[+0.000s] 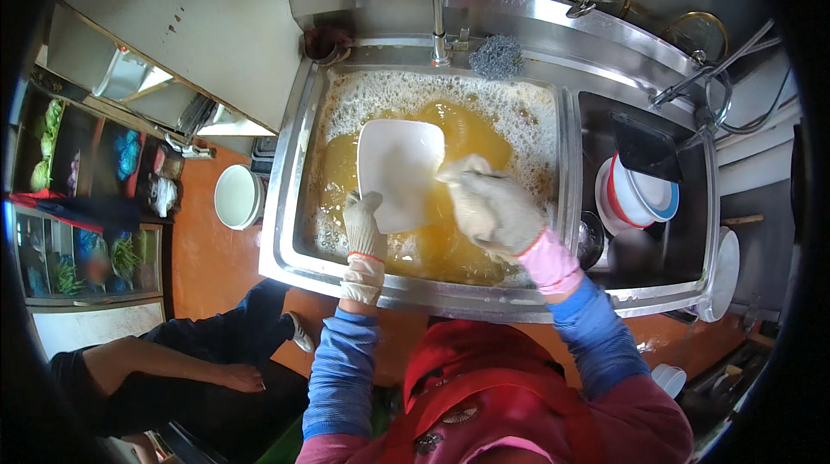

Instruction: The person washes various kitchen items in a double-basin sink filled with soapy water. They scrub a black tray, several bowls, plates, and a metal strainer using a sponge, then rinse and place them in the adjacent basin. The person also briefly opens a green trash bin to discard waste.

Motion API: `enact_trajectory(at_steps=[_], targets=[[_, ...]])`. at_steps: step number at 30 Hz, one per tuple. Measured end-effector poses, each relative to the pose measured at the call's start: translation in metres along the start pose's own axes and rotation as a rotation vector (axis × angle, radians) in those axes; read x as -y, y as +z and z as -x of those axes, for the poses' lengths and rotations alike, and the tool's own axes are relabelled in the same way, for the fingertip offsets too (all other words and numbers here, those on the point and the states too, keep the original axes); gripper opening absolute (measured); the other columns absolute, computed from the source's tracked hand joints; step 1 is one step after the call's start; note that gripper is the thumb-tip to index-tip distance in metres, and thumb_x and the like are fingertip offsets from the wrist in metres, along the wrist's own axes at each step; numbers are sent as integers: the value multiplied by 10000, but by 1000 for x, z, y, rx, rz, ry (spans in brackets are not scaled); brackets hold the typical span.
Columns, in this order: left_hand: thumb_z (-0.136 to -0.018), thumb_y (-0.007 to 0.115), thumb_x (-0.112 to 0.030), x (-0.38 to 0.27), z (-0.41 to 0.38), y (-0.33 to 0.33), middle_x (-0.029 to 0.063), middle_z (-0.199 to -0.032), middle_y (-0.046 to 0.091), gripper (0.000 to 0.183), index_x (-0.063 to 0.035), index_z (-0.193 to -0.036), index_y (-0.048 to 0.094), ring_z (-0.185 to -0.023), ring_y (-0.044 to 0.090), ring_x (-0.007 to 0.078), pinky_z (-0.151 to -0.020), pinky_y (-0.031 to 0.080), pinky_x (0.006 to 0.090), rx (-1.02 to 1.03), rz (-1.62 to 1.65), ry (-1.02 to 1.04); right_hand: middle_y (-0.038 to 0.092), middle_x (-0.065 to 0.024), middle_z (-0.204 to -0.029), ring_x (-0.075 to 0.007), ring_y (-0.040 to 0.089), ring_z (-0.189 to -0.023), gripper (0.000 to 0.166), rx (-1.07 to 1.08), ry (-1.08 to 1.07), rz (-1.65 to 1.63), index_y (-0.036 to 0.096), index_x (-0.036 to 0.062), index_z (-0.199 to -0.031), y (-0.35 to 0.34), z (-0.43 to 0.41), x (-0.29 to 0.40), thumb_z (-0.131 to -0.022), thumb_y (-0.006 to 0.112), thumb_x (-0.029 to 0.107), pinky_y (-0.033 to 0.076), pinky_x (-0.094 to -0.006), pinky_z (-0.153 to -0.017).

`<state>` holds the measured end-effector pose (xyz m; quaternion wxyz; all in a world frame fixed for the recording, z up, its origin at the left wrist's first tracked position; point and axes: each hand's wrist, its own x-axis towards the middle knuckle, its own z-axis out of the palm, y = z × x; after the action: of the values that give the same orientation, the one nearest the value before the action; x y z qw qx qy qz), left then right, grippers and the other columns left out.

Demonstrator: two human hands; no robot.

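My left hand (363, 221), in a knitted work glove, grips the left edge of a white rectangular dish (405, 172). The dish is tilted above yellowish, foamy water in a stainless steel sink basin (563, 140). My right hand (496, 204), also in a knitted glove with a pink cuff, is at the dish's right edge. Motion blurs its fingers, so I cannot tell whether a cloth is in them. Suds (415, 84) float thickest along the back of the basin, and the water hides its bottom.
A faucet (438, 23) and a steel wool scourer (496, 57) stand behind the basin. The right basin holds stacked bowls (632, 191) and a black tray (647, 147). A white bucket (237, 198) is on the floor at left. Another person's arm (168, 363) shows at lower left.
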<state>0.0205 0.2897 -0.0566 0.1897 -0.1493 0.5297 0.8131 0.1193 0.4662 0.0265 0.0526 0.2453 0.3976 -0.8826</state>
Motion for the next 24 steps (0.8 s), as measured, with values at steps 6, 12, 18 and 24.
enact_trajectory(at_steps=[6, 12, 18, 24], targets=[[-768, 385, 18, 13, 10, 0, 128, -892, 565, 394, -29, -1156, 439, -784, 600, 237, -641, 537, 353, 186, -34, -11, 531, -14, -751, -99, 531, -618, 128, 330, -181, -119, 548, 100, -962, 21, -72, -74, -875, 505, 184, 460, -218, -512], [-868, 376, -131, 22, 22, -5, 139, -1120, 524, 323, -25, -1165, 446, -1022, 533, 235, -838, 473, 372, 378, -245, 89, 487, -13, -767, -121, 491, -696, 9, 69, -454, 153, 462, 63, -865, 30, -102, -101, -865, 455, 70, 433, -245, -631], [-781, 525, 2, 40, 19, -20, 142, -951, 596, 174, 45, -945, 564, -890, 573, 173, -774, 492, 321, 400, -476, 143, 579, -143, -898, -325, 545, -865, 276, -199, -16, 936, 525, 45, -1023, 27, -56, -57, -824, 509, 236, 428, -399, -797], [-753, 509, 26, 43, 8, -44, 109, -855, 582, 129, 31, -873, 555, -789, 582, 176, -668, 501, 285, 455, -245, 213, 582, -132, -899, -308, 524, -925, 355, 75, -493, 1225, 543, 36, -1059, -31, -43, -72, -746, 574, 202, 430, -397, -833]])
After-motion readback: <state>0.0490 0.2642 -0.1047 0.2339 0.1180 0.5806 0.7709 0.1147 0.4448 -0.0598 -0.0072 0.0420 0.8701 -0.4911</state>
